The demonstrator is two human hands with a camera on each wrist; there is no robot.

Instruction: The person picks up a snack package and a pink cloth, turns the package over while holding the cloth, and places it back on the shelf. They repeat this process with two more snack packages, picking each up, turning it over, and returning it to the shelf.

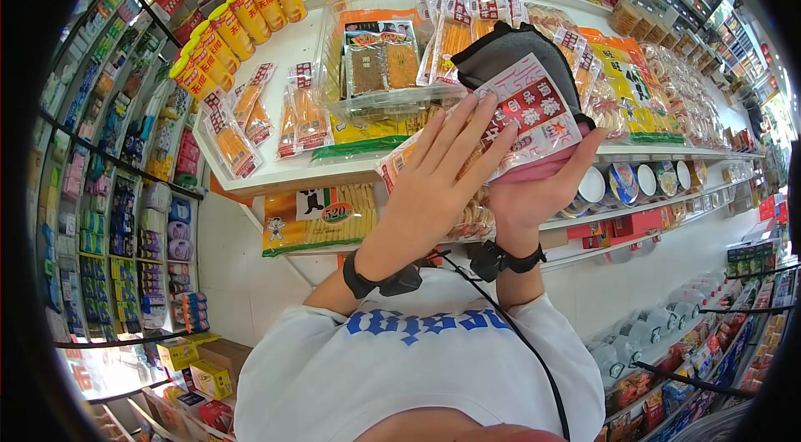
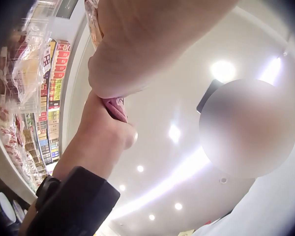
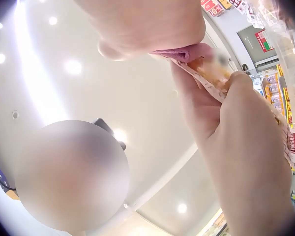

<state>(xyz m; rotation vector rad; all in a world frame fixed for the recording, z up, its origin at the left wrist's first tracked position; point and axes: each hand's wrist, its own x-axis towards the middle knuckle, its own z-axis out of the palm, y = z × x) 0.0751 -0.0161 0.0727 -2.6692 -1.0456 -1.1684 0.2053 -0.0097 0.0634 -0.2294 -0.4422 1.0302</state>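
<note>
In the head view, my left hand (image 1: 446, 167) lies with fingers spread across the front of a snack packet (image 1: 534, 113) with pink print and a dark red label. Its thumb (image 3: 238, 81) presses the packet's back in the right wrist view, so the packet is pinched. My right hand (image 1: 541, 190) holds a cloth (image 1: 509, 58), dark grey with black edging, whose pink side (image 3: 179, 53) shows at the palm. The cloth lies against the packet, with its grey part standing up behind. Most right fingers are hidden under cloth and packet.
A white display shelf (image 1: 334, 165) stands in front, bearing a clear plastic bin (image 1: 400, 100), similar snack packets (image 1: 229, 138) and yellow canisters (image 1: 250, 17). A lower shelf holds a yellow snack bag (image 1: 321, 217) and round tubs (image 1: 622, 183). A black cable (image 1: 534, 359) runs down the shirt.
</note>
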